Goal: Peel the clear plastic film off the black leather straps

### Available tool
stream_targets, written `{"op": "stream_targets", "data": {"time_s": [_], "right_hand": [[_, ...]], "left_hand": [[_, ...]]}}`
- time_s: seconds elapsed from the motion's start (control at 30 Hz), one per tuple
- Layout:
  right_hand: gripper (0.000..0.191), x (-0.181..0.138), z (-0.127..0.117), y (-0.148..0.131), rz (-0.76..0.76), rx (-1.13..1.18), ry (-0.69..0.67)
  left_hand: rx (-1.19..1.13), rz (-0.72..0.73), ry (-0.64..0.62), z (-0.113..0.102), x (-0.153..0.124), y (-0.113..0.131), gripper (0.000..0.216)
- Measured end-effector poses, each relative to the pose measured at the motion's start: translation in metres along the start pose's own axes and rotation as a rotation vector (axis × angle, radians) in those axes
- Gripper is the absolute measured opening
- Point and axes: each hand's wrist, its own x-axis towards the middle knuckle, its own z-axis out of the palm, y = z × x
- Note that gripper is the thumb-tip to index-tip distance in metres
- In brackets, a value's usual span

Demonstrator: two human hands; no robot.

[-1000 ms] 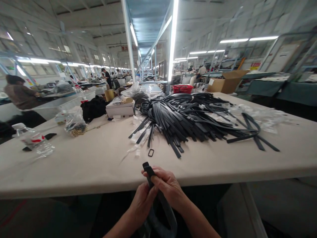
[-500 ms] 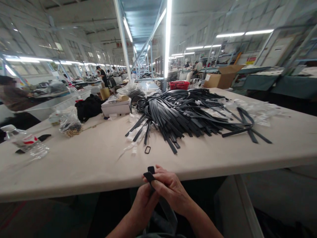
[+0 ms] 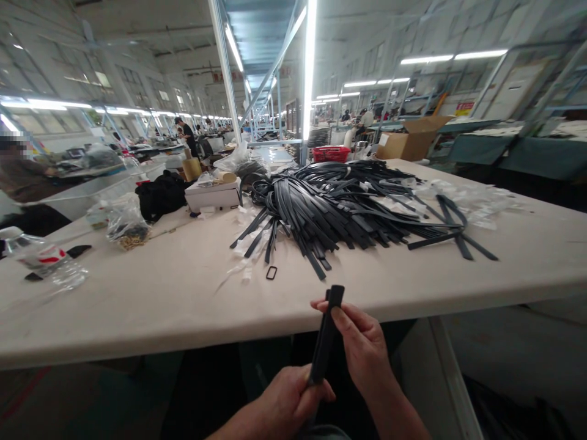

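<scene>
Beige table, black strap shifted right, right fingers pinching its top, left fingers now gripping lower down

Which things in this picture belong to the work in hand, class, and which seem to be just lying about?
Belonging to the work:
dark flat strap, held by the left hand and the right hand
heap of similar dark straps, likely
small black rectangular ring, possibly

Probably just lying about:
clear plastic bottle with red-and-white label
black cloth bundle
white rectangular box
</scene>
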Motion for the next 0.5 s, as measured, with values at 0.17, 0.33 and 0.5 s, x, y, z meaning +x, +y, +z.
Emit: {"op": "stream_targets", "data": {"time_s": [0.17,0.33,0.5], "right_hand": [[0.018,-0.013,-0.051,-0.013,-0.018,-0.122,0.154],[0.014,-0.039,-0.108,-0.074,-0.259,-0.387,0.531],[0.021,-0.046,-0.164,-0.125,-0.414,-1.046,0.637]], "left_hand": [[0.092,-0.031,0.027,0.003,0.006,-0.001,0.025],[-0.261,-0.132,0.181,-0.003,0.004,-0.025,0.038],[-0.513,-0.338,0.384,-0.01,0.008,-0.061,0.039]]}}
